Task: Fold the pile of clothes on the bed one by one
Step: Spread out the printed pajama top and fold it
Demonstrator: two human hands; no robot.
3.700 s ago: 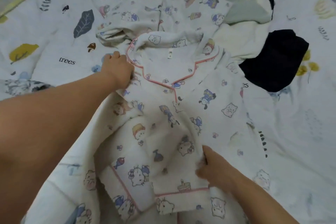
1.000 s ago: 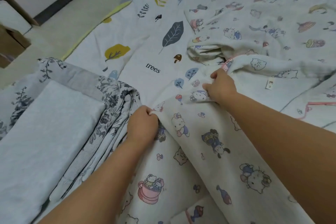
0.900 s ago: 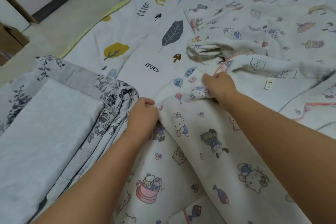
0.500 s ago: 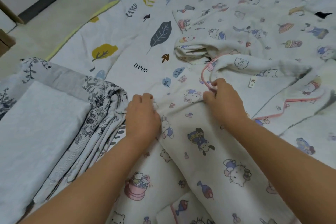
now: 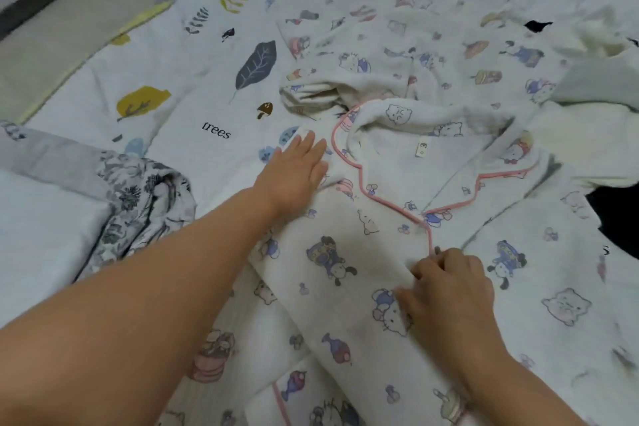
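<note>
The left hand (image 5: 294, 171) lay flat, fingers straight and together, pressing on the left shoulder of the pajama top (image 5: 363, 252), just left of its pink-piped collar (image 5: 349, 162). The fingertips reached past the cloth edge toward the bed sheet (image 5: 193, 55). The right hand (image 5: 449, 290) rested lower on the chest of the same top, fingers curled, their tips at the pink front edge just below the point where the collar halves met; whether they pinched the cloth or only pressed on it could not be told.

The pajama top was spread face up on the bed, between and under both hands, with a small size label (image 5: 422, 150) inside the neck, beyond the right fingertips. Past the collar lay a second cartoon-printed garment (image 5: 397, 62), crumpled. To the right of it sat a pile of pale clothes (image 5: 594, 45), and a dark garment (image 5: 615, 214) showed to the right of the right hand.

Left of the left forearm lay a folded grey flower-printed cloth (image 5: 138, 197). The sheet beyond the left fingertips carried leaf prints and the word "trees". A strip of floor (image 5: 52, 10) showed at the far left.
</note>
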